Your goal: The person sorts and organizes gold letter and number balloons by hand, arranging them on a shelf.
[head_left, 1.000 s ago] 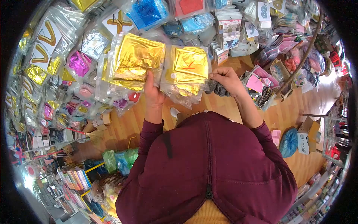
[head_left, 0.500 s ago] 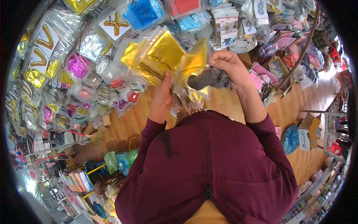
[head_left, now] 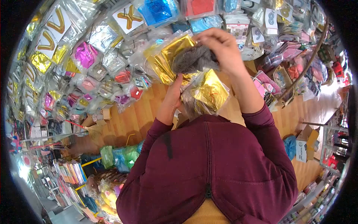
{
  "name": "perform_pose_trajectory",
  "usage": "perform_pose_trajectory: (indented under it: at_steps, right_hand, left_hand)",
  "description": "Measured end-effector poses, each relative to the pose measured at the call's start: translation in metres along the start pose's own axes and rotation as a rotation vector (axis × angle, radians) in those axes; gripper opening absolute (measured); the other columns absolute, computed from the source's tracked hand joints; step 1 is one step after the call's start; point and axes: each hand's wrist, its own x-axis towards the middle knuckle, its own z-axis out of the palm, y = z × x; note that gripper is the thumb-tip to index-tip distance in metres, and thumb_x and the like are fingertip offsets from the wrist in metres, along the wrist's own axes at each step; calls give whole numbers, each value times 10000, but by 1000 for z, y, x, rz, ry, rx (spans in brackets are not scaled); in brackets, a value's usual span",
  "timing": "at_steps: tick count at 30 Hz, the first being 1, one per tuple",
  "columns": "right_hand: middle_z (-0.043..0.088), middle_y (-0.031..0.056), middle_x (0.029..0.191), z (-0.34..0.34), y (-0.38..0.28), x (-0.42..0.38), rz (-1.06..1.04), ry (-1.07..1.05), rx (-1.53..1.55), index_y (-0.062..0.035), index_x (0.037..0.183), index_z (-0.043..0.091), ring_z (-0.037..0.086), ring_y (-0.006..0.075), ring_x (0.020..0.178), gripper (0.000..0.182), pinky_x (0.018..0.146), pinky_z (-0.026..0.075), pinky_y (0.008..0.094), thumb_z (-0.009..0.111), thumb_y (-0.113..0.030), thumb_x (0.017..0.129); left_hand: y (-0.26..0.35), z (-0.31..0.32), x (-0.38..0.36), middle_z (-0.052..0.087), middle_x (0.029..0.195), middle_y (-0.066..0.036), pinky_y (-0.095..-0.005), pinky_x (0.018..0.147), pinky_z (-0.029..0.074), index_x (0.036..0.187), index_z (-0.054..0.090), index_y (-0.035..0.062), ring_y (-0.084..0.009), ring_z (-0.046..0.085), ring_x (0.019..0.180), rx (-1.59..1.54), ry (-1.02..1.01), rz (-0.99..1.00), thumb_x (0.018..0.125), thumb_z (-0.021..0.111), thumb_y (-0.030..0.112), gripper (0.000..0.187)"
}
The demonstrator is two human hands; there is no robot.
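Observation:
A bundle of clear packets with gold foil inside (head_left: 163, 61) is gripped by my left hand (head_left: 172, 98), its thumb on the packets' lower edge. One gold packet (head_left: 212, 91) hangs folded down toward my chest. My right hand (head_left: 222, 47) is at the top right of the bundle, thumb and fingers closed at a packet's upper edge. A dark grey furry cloth (head_left: 194, 59) lies against the packets, between them and my right palm; how it is held is partly hidden.
Hanging packets cover the rack ahead, with blue foil (head_left: 158, 11), magenta foil (head_left: 85, 54) and letter cards (head_left: 128, 16). An open cardboard box (head_left: 306, 143) and a blue bag (head_left: 290, 146) stand on the wooden floor at right. Green bags (head_left: 131, 156) are at lower left.
A gold packet has flipped down toward my chest. My right hand has moved up and slightly left, with the grey cloth now over the bundle. The view has shifted slightly.

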Motion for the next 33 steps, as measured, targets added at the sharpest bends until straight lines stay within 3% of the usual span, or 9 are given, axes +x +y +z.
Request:
perform_pose_trajectory:
  at_steps: [5,7,9,12,17,20,22,25,33]
  right_hand:
    - [624,61,968,-14,-6,-10,-90,149,173,5,1048,574,565,116,864,231,808,442,275,544,-102,846]
    - [583,88,1055,4,5,-26,-171,-2,-486,16,1097,537,552,198,954,301,857,433,308,567,-82,814]
    - [503,148,1192,17,27,-41,-436,-283,-944,25,1143,505,471,301,1116,406,935,395,365,602,-54,757]
    - [450,176,1253,25,48,-61,-480,-277,-1039,30,1147,497,409,358,1174,456,968,372,376,609,-34,710]
    - [407,194,1306,-3,53,-45,-453,-340,-1014,42,1150,497,371,377,1215,432,983,355,407,558,14,723]
    - [414,196,1301,-20,55,-15,-561,-181,-1153,20,1126,527,389,382,1199,383,971,366,408,536,18,743]
    - [452,198,1263,-24,59,2,-586,-5,-1074,-9,1106,553,420,378,1169,348,961,373,407,514,24,762]
    - [516,198,1184,-17,66,3,-520,43,-917,-21,1075,574,469,370,1118,319,942,390,402,508,28,768]
    - [577,175,1097,6,55,-53,-430,-356,-806,0,948,623,521,338,1076,318,907,427,391,558,65,643]
  left_hand:
    - [3,-6,2,510,1170,-94,-351,854,479,1244,402,39,-211,545,1021,3,17,66,925,422,348,445]
    - [4,-7,6,502,1178,-86,-349,857,478,1254,392,54,-207,537,1035,2,-17,58,925,418,354,447]
    - [8,-2,5,494,1184,-76,-341,865,471,1261,388,70,-199,538,1030,4,-37,79,931,402,349,433]
    - [11,8,9,502,1188,-95,-343,848,482,1254,402,71,-213,533,1044,79,-3,105,945,340,344,417]
    - [11,20,3,505,1171,-68,-320,816,489,1246,410,73,-167,550,1004,73,-42,-32,928,416,330,408]
    - [9,26,6,535,1124,-66,-316,803,497,1204,449,50,-156,566,972,171,-204,-87,909,478,279,375]
    - [11,37,4,536,1122,-68,-312,802,498,1206,447,51,-157,568,968,205,-187,-57,912,471,285,377]
    - [13,36,6,538,1117,-72,-309,797,500,1206,445,53,-159,571,962,215,-139,-25,919,448,311,386]
    - [24,11,18,550,1090,-74,-320,790,496,1191,458,76,-166,569,940,143,-72,-48,912,396,457,476]
